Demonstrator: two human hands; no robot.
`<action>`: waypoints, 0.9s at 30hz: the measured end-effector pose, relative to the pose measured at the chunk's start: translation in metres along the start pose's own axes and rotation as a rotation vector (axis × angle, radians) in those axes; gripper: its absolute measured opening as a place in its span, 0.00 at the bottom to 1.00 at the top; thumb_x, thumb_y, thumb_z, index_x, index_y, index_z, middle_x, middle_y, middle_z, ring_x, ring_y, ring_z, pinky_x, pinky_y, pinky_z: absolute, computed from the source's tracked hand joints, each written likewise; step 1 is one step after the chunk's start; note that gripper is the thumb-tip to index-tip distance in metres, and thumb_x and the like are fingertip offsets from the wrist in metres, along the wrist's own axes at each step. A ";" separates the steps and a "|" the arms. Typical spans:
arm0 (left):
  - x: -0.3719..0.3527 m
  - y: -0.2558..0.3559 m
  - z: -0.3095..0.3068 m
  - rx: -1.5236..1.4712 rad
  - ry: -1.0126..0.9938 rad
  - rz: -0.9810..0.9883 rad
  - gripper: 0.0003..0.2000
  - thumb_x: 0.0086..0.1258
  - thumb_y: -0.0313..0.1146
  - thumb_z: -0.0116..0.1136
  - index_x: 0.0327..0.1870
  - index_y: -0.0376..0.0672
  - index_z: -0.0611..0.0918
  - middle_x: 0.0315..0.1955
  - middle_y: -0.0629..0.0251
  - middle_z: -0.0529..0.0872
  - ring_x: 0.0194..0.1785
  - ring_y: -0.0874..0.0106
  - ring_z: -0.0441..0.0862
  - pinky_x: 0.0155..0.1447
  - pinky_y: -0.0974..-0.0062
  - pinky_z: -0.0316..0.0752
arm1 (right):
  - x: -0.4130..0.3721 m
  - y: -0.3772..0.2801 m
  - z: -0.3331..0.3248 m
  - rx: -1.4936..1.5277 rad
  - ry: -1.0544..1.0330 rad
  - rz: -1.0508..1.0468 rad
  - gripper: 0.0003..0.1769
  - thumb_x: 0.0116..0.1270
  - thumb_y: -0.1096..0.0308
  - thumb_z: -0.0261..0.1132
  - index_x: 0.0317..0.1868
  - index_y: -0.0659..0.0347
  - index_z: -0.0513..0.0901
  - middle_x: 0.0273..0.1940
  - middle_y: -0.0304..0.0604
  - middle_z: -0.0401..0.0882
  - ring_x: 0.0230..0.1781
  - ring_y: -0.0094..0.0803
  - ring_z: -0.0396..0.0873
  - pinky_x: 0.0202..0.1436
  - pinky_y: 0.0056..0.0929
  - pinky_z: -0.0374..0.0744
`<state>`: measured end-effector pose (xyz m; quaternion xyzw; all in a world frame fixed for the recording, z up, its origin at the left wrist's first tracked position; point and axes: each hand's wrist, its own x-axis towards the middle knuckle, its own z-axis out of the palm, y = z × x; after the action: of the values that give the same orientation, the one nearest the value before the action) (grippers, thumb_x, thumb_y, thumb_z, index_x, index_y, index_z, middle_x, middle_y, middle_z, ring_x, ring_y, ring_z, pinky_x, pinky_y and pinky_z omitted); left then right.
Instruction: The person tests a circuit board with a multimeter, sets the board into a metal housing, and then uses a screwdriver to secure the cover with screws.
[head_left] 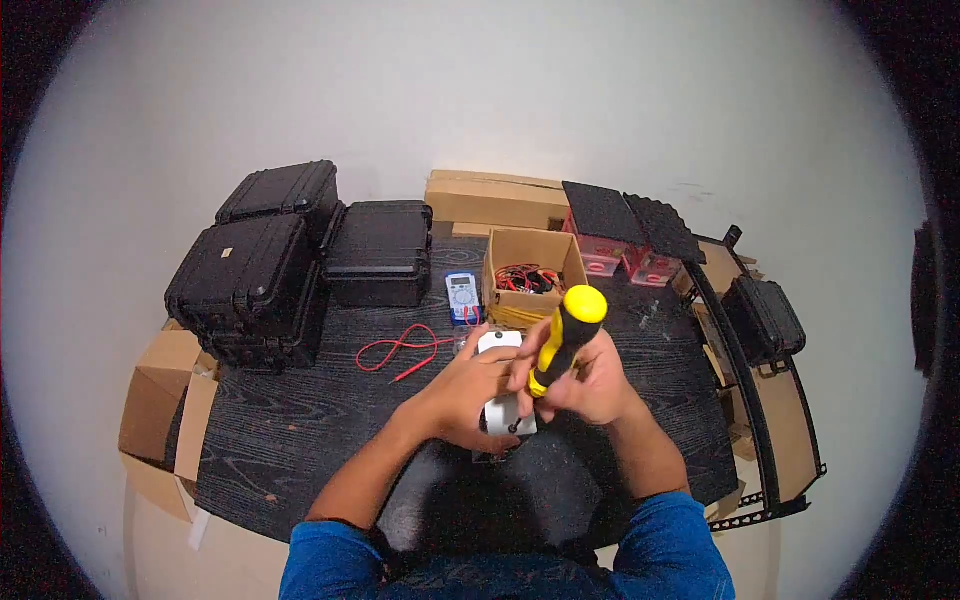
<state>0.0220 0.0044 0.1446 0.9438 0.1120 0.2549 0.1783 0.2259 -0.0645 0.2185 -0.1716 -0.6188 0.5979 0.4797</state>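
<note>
While my left grip (468, 392) pinches the white box (502, 412) by its sides, my right grip (585, 385) wraps the screwdriver (560, 345), tip by the near screw (514, 429); contact too small to tell. Box is over the desk (270, 420), nearer me than the carton (515, 300); can't tell if it rests. Best, I'd judge: shaft square to the screw, steady push, box braced against slipping.

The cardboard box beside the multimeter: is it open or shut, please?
Open: the box shows red and black leads inside, with nothing covering its top.
</note>
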 end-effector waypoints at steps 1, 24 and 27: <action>0.000 -0.001 0.001 0.013 0.014 0.021 0.39 0.49 0.55 0.77 0.65 0.50 0.80 0.67 0.57 0.79 0.78 0.55 0.68 0.83 0.29 0.37 | 0.000 -0.007 -0.001 -0.007 -0.042 0.022 0.22 0.69 0.74 0.74 0.60 0.67 0.77 0.49 0.52 0.87 0.42 0.35 0.89 0.43 0.31 0.88; -0.001 -0.001 0.003 0.035 -0.011 0.002 0.44 0.49 0.56 0.76 0.71 0.48 0.78 0.70 0.57 0.78 0.78 0.53 0.68 0.83 0.28 0.36 | 0.006 0.003 0.007 -0.111 0.057 -0.134 0.30 0.62 0.66 0.81 0.57 0.64 0.73 0.52 0.59 0.85 0.37 0.39 0.90 0.32 0.28 0.85; 0.000 0.003 -0.002 -0.013 0.003 -0.028 0.44 0.49 0.56 0.76 0.70 0.48 0.78 0.69 0.57 0.78 0.78 0.53 0.68 0.83 0.28 0.36 | 0.002 -0.001 0.004 -0.084 0.041 -0.023 0.29 0.65 0.65 0.79 0.57 0.61 0.70 0.50 0.58 0.85 0.37 0.39 0.89 0.34 0.29 0.85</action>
<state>0.0216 0.0023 0.1470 0.9405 0.1237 0.2547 0.1878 0.2226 -0.0654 0.2210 -0.1966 -0.6356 0.5621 0.4914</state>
